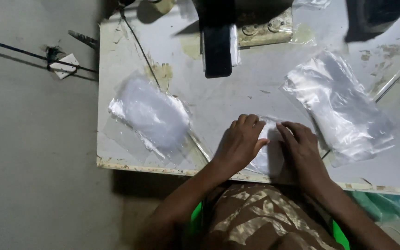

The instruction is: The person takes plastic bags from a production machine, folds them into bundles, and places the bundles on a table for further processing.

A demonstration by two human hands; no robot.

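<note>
Clear pouch point(268, 139) pressed flat under left hand point(241, 141) and right hand point(302, 148), grips released, near table edge point(163, 169).

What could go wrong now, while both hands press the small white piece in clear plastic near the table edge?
1. The left hand and right hand work the white piece in clear plastic close to the near table edge; it could perhaps slide off.
2. The stack of clear bags looks loose and glossy; the right arm might brush it and scatter it.
3. The pile of bagged white items lies near the left corner, so a nudge could push it over.
</note>
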